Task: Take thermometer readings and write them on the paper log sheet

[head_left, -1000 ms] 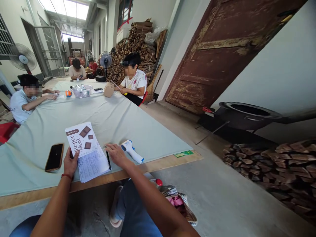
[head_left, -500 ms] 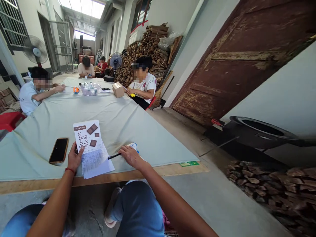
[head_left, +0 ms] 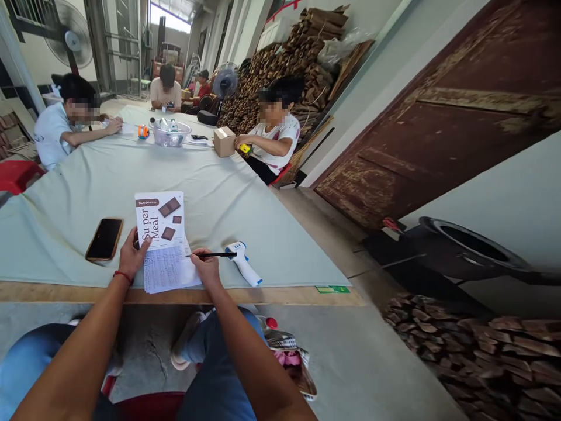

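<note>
My left hand [head_left: 132,255] grips the left edge of a booklet, its thumb on top. The booklet's white cover [head_left: 160,217] reads "Su-per Meal" and has brown squares printed on it. Below the cover lies a page filled with handwriting [head_left: 169,270]. My right hand [head_left: 207,268] is closed around a black pen [head_left: 221,254], its tip at the right part of the written page. Just right of that hand, a white and blue infrared thermometer [head_left: 246,268] rests on the cloth. A phone with a dark screen [head_left: 104,239] lies left of my left hand.
A pale cloth [head_left: 272,245] covers the long table. Farther along stand a plastic basin [head_left: 170,138] holding bottles, an orange tape measure [head_left: 142,131] and a cardboard box [head_left: 224,142]. One person sits at the left, another at the right with a yellow tape measure [head_left: 245,148]; others sit behind.
My right hand has moved left from beside the thermometer onto the written page, bringing the pen with it. The thermometer is now uncovered. The view has shifted, and my left hand still holds the booklet.
</note>
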Tool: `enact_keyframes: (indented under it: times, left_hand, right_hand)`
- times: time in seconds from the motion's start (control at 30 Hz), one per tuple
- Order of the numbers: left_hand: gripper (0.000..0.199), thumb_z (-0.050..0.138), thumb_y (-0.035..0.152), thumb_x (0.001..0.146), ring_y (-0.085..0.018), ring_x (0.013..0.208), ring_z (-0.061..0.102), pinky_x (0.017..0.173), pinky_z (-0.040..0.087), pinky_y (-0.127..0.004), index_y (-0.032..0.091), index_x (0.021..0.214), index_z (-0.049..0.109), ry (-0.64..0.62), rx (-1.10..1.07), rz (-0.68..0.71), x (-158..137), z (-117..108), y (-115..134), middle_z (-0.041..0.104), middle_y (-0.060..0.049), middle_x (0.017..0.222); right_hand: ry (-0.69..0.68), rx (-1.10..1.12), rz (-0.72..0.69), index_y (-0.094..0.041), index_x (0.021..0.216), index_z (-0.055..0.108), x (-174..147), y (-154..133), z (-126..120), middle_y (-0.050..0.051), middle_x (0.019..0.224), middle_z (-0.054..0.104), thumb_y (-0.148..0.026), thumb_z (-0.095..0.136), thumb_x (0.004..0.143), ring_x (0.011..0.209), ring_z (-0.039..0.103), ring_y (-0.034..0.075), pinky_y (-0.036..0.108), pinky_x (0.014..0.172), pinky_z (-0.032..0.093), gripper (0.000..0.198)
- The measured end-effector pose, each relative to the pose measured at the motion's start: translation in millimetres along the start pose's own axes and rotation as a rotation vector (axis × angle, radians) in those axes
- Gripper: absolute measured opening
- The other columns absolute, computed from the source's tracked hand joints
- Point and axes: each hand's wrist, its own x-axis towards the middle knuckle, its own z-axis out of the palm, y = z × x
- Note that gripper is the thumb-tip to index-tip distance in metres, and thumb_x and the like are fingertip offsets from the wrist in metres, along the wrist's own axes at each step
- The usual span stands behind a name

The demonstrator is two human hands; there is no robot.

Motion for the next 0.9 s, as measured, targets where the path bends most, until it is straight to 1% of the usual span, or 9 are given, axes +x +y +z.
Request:
enact_keyframes:
  times: [0.07,0.23,0.37,0.57,0.73,0.9]
  left_hand:
    - [0.065,0.071,0.052,0.076,-0.027,0.113,0.064,0.103,0.048,-0.043,0.017,0.129,0.056,0.006,-0.015,-0.010,-1,1,1,0.068,-0.012,0.123]
    - [0.066,0.072,0.052,0.076,-0.027,0.112,0.064,0.100,0.050,-0.042,0.015,0.129,0.057,0.002,-0.015,-0.017,-2,2,3,0.067,-0.014,0.125]
    - [0.066,0.071,0.052,0.077,-0.028,0.112,0.064,0.101,0.049,-0.043,0.015,0.130,0.056,0.008,0.006,-0.010,-3,2,2,0.067,-0.014,0.125]
    - [0.061,0.067,0.054,0.080,-0.027,0.112,0.065,0.100,0.050,-0.044,0.018,0.128,0.056,-0.011,0.007,0.005,-4,3,5,0.067,-0.012,0.126]
    - [0.058,0.068,0.054,0.079,-0.027,0.112,0.065,0.099,0.051,-0.043,0.018,0.123,0.057,-0.028,0.014,0.023,-5,3,10,0.068,-0.012,0.123]
    - [0.061,0.070,0.053,0.077,-0.028,0.113,0.064,0.100,0.050,-0.043,0.018,0.125,0.057,-0.013,0.014,0.009,-5,3,8,0.068,-0.012,0.124]
  right_hand:
    - [0.023,-0.035,-0.009,-0.021,0.065,0.059,-2,2,1,-0.002,0.060,0.061,-0.038,0.063,0.059,0.062,0.055,0.016,0.030,0.061,0.047,0.018]
    - [-0.053,-0.174,-0.044,-0.022,0.065,0.059,-8,5,1,-0.001,0.058,0.059,-0.039,0.057,0.063,0.062,0.054,0.017,0.030,0.060,0.045,0.017]
    - [-0.055,-0.224,-0.082,-0.023,0.064,0.059,-8,7,1,-0.002,0.054,0.057,-0.041,0.056,0.063,0.057,0.052,0.016,0.029,0.057,0.042,0.019]
    - [-0.015,-0.269,-0.135,-0.021,0.065,0.062,-7,13,-1,0.000,0.056,0.062,-0.044,0.055,0.064,0.056,0.057,0.018,0.028,0.056,0.044,0.024]
    - [-0.014,-0.367,-0.148,-0.021,0.067,0.065,-6,19,-3,-0.001,0.058,0.066,-0.043,0.056,0.067,0.057,0.060,0.018,0.028,0.057,0.045,0.024]
    - [-0.019,-0.412,-0.163,-0.022,0.069,0.066,-3,26,-3,-0.001,0.059,0.067,-0.041,0.056,0.069,0.058,0.061,0.018,0.027,0.058,0.045,0.022]
